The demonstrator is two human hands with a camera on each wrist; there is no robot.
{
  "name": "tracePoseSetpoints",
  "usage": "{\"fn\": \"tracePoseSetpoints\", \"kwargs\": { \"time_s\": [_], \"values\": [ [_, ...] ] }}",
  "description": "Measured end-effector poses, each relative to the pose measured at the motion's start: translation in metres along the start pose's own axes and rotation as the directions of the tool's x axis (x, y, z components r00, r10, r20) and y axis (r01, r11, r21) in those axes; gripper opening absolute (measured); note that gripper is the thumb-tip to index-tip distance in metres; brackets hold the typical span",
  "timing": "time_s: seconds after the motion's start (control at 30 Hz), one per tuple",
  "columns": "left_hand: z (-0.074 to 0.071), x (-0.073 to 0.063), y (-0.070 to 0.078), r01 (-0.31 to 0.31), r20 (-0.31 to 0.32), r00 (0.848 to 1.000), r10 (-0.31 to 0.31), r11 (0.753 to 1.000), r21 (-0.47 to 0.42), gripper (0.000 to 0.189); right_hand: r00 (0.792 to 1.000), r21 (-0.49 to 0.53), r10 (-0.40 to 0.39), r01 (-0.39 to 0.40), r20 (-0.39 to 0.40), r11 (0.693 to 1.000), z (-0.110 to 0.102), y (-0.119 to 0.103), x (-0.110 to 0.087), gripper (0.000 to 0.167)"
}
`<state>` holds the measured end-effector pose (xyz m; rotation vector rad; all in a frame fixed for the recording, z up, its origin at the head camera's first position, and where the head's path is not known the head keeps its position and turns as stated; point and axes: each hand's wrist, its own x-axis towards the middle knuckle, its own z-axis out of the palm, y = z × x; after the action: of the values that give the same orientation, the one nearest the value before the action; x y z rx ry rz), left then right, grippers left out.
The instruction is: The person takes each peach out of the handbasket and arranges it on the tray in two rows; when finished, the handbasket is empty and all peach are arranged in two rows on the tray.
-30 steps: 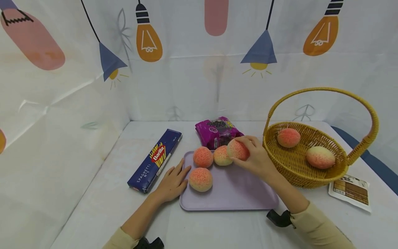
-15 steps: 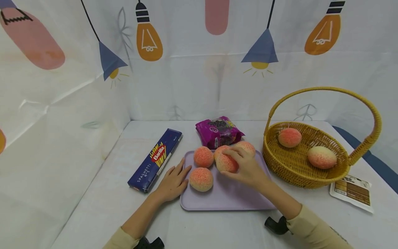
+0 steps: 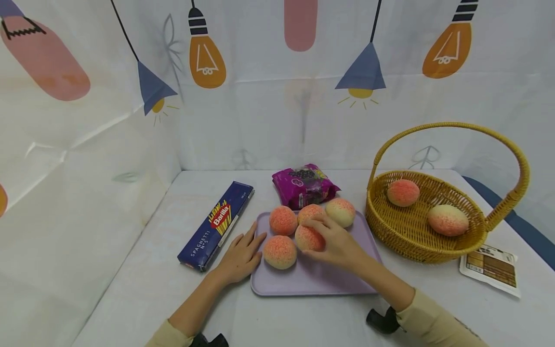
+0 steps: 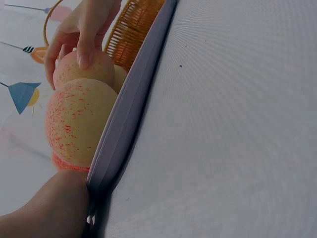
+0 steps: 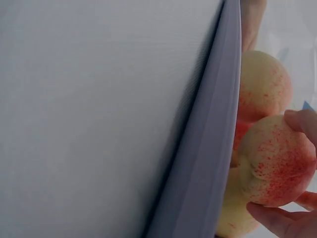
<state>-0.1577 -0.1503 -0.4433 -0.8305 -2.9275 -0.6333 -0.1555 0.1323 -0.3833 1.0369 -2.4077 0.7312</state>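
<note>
My right hand (image 3: pixel 336 243) grips a pink and cream peach (image 3: pixel 309 238) from its right side, close over the lilac tray (image 3: pixel 321 282). The right wrist view has its thumb and fingers on opposite sides of this peach (image 5: pixel 277 161). Just left of it sits another peach (image 3: pixel 280 252). Along the tray's back edge are a redder peach (image 3: pixel 283 220), a middle peach (image 3: pixel 310 212) partly behind my right hand, and a paler peach (image 3: pixel 340 212). My left hand (image 3: pixel 240 258) rests with fingers extended at the tray's left edge.
A wicker basket (image 3: pixel 399 243) with a tall handle stands at the right, two peaches inside. A brown and white packet (image 3: pixel 490 270) lies in front of it. Behind the tray is a purple snack bag (image 3: pixel 303 185); a blue spaghetti box (image 3: pixel 214 226) lies at left.
My right hand has moved left and toward me with the peach, from the tray's back right to beside the front left peach. The back right peach now shows fully. My left hand stays put.
</note>
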Motion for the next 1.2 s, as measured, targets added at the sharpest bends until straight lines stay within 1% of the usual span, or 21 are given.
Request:
{"fn": "tracePoseSetpoints", "kwargs": {
  "time_s": [0.1,0.17,0.27,0.4,0.47,0.53,0.77,0.93,1.03,1.2],
  "values": [
    [0.0,0.0,0.0,-0.002,-0.001,1.0,0.002,1.0,0.001,0.05,1.0,-0.007,-0.003,0.003,0.02,1.0,0.002,0.0,-0.001,0.057],
    [0.0,0.0,0.0,-0.002,0.0,1.0,0.002,1.0,-0.001,0.05,0.999,-0.017,0.011,-0.01,0.041,1.0,0.002,-0.001,-0.002,0.057],
    [-0.001,-0.001,0.001,0.0,0.002,1.0,0.0,1.0,-0.001,0.05,0.996,-0.035,0.052,-0.049,0.074,0.998,0.002,-0.003,-0.004,0.058],
    [-0.001,-0.001,0.002,0.007,0.008,1.0,-0.007,1.0,-0.001,0.05,0.988,-0.027,0.107,-0.105,0.116,0.994,0.001,-0.004,-0.005,0.06],
    [-0.002,-0.001,0.002,0.01,0.009,1.0,-0.01,1.0,-0.002,0.05,0.984,-0.02,0.122,-0.121,0.127,0.992,0.001,-0.005,-0.005,0.06],
    [-0.002,-0.001,0.002,0.013,0.011,1.0,-0.012,1.0,-0.005,0.05,0.984,-0.023,0.122,-0.12,0.133,0.992,0.001,-0.005,-0.005,0.06],
    [-0.001,-0.001,0.002,0.007,0.01,1.0,-0.007,1.0,-0.001,0.05,0.987,-0.03,0.069,-0.066,0.144,0.997,0.003,-0.002,-0.008,0.054],
    [-0.001,0.0,0.001,0.005,0.006,1.0,-0.005,1.0,0.005,0.05,0.983,-0.05,0.084,-0.076,0.166,0.996,0.001,-0.003,-0.008,0.052],
    [-0.001,0.0,0.002,0.004,0.005,1.0,-0.004,1.0,0.006,0.05,0.983,-0.052,0.093,-0.085,0.161,0.995,-0.002,-0.005,-0.008,0.05],
    [-0.001,-0.001,0.002,0.006,0.008,1.0,-0.006,1.0,0.001,0.05,0.983,-0.044,0.11,-0.105,0.146,0.994,-0.007,-0.004,-0.007,0.056]
  ]
}}
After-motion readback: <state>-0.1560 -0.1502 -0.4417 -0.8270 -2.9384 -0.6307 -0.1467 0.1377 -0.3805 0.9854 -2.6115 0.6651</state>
